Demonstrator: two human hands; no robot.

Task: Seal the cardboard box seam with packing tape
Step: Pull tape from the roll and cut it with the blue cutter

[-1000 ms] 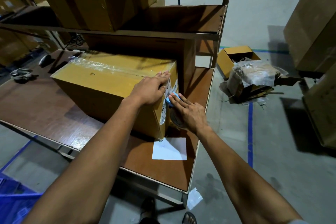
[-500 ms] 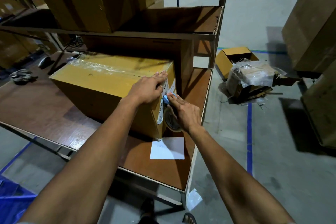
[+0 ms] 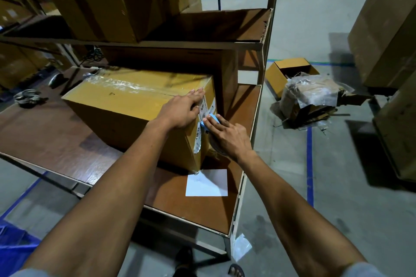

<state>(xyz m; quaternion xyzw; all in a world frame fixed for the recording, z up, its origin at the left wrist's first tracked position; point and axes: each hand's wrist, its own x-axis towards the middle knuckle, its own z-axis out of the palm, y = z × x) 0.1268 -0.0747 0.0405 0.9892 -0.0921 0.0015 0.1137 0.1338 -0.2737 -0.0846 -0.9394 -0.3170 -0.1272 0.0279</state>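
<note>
A yellow-brown cardboard box (image 3: 126, 108) lies on the brown wooden table (image 3: 45, 132). Clear tape (image 3: 126, 84) runs along its top seam and down the near right end. My left hand (image 3: 182, 109) lies flat on the box's top right corner, pressing the tape at the edge. My right hand (image 3: 227, 137) holds a tape dispenser (image 3: 211, 119) with a light blue part against the box's right end face. The tape roll sits mostly hidden under this hand. A barcode label (image 3: 198, 135) shows on that end face.
A white sheet (image 3: 207, 183) lies on the table by the box's near corner. A shelf (image 3: 202, 29) above carries large cartons. An open box and crumpled plastic-wrapped cardboard (image 3: 308, 96) lie on the concrete floor to the right. Large cartons (image 3: 387, 29) stand at far right.
Both hands stay at the box's right end. My right hand with the dispenser has shifted slightly along the end face; the box has not moved.
</note>
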